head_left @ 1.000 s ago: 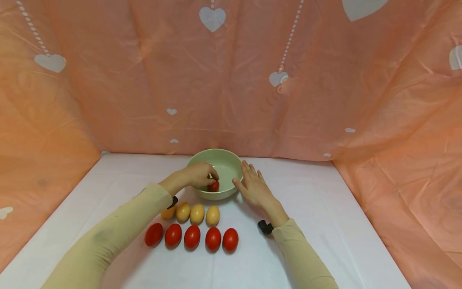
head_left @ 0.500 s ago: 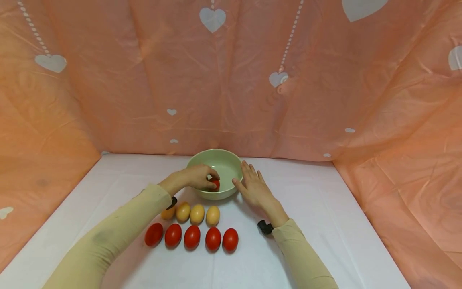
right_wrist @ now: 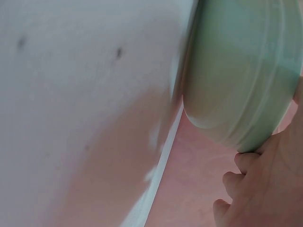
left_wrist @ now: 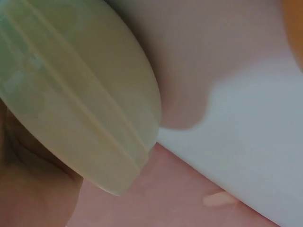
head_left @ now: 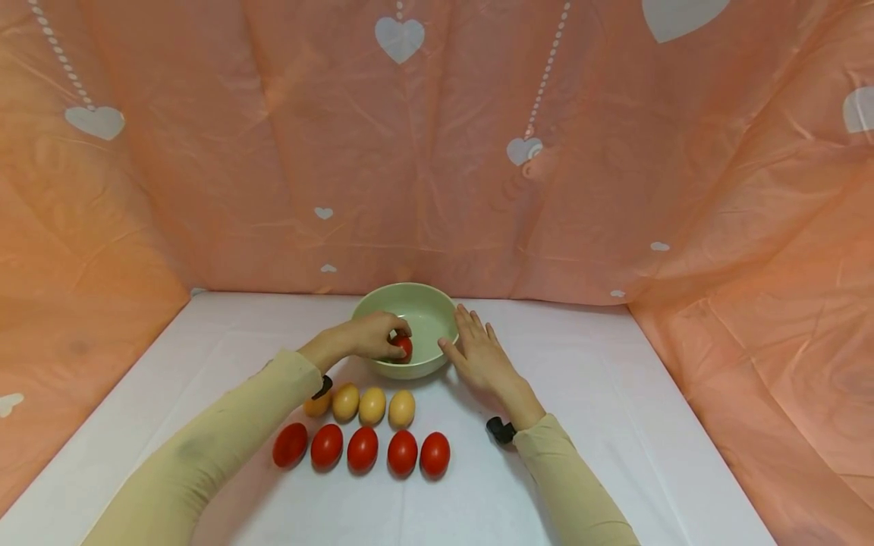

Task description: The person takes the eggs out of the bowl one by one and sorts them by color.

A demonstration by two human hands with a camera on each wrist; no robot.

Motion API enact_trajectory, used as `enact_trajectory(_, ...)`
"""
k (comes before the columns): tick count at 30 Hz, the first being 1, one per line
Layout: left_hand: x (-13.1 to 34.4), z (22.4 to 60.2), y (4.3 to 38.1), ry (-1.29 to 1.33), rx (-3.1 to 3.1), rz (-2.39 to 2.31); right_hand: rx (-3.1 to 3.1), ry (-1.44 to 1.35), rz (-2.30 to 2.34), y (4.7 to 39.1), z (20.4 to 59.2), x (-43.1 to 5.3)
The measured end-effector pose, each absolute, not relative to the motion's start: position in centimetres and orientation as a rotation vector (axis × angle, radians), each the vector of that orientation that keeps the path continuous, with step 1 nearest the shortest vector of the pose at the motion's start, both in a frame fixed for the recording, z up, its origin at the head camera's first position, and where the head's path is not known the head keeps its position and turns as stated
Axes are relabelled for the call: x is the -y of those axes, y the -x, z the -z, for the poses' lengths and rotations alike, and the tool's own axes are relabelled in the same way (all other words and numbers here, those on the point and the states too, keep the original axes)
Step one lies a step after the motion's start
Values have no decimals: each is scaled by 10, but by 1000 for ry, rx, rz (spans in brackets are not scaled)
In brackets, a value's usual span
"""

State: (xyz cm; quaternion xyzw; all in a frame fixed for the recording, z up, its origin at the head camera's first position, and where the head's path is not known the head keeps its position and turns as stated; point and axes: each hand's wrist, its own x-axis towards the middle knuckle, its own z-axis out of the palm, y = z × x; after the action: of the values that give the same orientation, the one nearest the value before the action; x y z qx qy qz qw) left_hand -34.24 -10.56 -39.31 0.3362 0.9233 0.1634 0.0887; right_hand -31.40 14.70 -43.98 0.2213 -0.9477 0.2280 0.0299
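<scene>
A light green bowl (head_left: 432, 318) stands near the back of the white table. My left hand (head_left: 372, 335) reaches over its left rim and holds a red egg (head_left: 404, 347) low inside it, between thumb and fingers. My right hand (head_left: 481, 353) rests against the bowl's right side with fingers straight. In the right wrist view, its fingertips touch the bowl's outer wall (right_wrist: 236, 71). The left wrist view shows the bowl's outer side (left_wrist: 90, 94) and part of the left hand (left_wrist: 38, 189); the held egg is hidden there.
In front of the bowl lies a row of several yellow eggs (head_left: 372, 406), the leftmost partly covered by the left wrist. Nearer is a row of several red eggs (head_left: 363, 450). An orange cloth backdrop (head_left: 437, 189) with white hearts encloses the table (head_left: 580, 364).
Inside the bowl, the red egg and the left hand's fingers have shifted very slightly. The right hand keeps its place at the bowl, and both rows look the same.
</scene>
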Motion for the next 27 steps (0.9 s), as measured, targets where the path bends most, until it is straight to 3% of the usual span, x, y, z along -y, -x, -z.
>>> enact_trajectory(27, 114, 389, 315, -1092, -3039, -788, 2878, -697, -706, 311, 438, -146)
